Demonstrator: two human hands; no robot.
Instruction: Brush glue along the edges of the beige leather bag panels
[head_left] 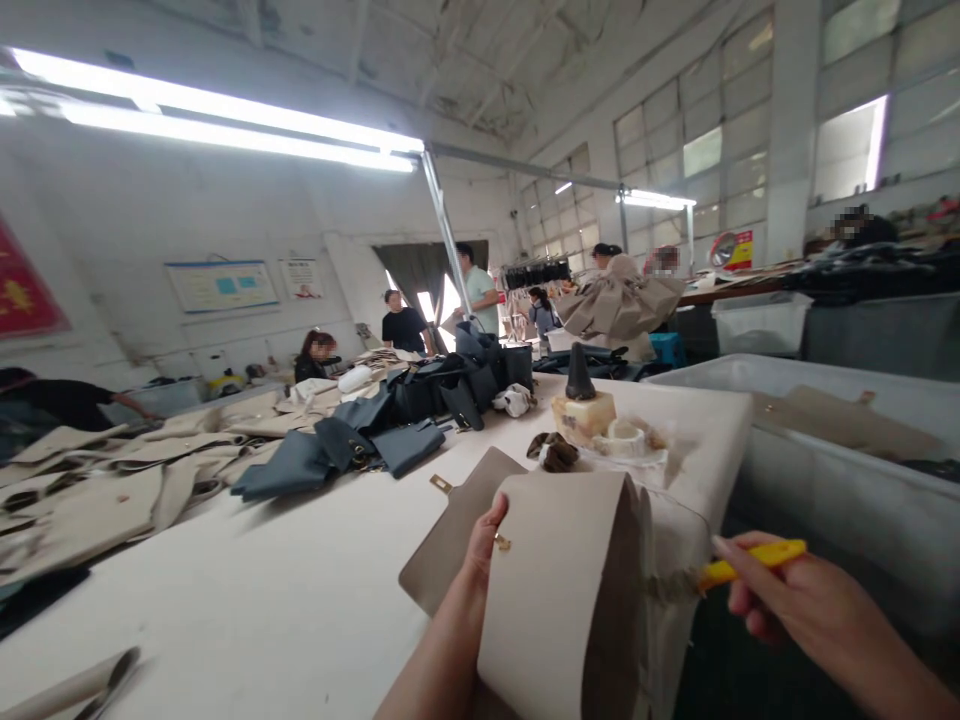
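Note:
A beige bag body [559, 570] with a small gold clasp stands tilted over the near edge of the white table, its dark open side to the right. My left hand [489, 530] is closed on it, the thumb lying over its front beside the clasp. A flap with a gold metal plate [441, 484] spreads out behind that hand. In my right hand [780, 590] is a brush [750, 565] with a yellow handle, gripped between thumb and fingers. Its bristles reach to the bag's right edge; whether they touch it, I cannot tell.
Beyond the bag are a dark cone on a yellowish block [585, 410], a white glue-crusted dish [626, 440] and a crumpled dark cloth [553, 452]. Dark blue bag pieces [409, 440] and beige pieces [135, 490] cover the table's far left. Large white bins [847, 480] stand right; several people work behind.

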